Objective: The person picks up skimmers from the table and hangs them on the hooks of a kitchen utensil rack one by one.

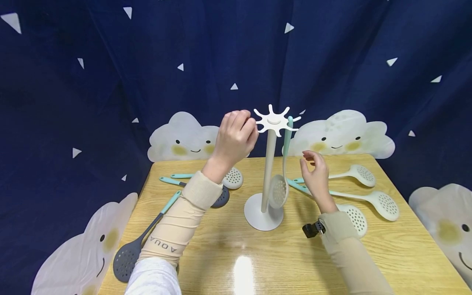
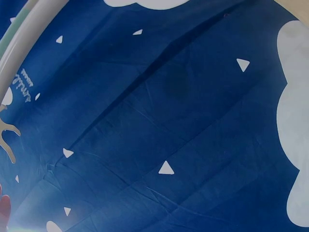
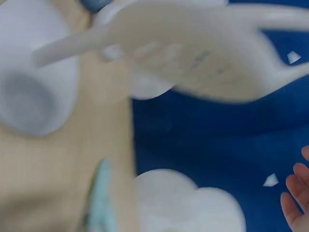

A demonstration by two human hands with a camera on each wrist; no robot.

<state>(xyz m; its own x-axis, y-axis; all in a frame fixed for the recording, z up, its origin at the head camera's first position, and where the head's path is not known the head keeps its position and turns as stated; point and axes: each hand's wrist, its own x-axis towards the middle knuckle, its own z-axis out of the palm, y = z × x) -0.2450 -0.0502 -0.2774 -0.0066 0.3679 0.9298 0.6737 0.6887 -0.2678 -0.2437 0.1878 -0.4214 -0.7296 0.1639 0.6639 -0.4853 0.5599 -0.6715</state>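
Observation:
A utensil stand (image 1: 268, 172) with a white star-shaped top rises from a round base. A pale skimmer (image 1: 278, 191) hangs from its right side by a mint handle (image 1: 287, 137). Beside the top's left arms is my left hand (image 1: 236, 137), fingers bent; I cannot tell whether they pinch an arm, as the fingertips are hidden. My right hand (image 1: 316, 171) is raised right of the hanging skimmer, thumb and fingers parted, holding nothing. In the right wrist view its fingers (image 3: 297, 191) show at the right edge, and the stand's top (image 3: 193, 53) looms large.
On the wooden table (image 1: 228, 250), several pale skimmers (image 1: 384, 205) lie at right. At left are a dark skimmer (image 1: 127, 260), another dark one (image 1: 221, 198) partly behind my left arm, and a pale one (image 1: 233, 178). A dark blue curtain (image 1: 206, 49) stands behind.

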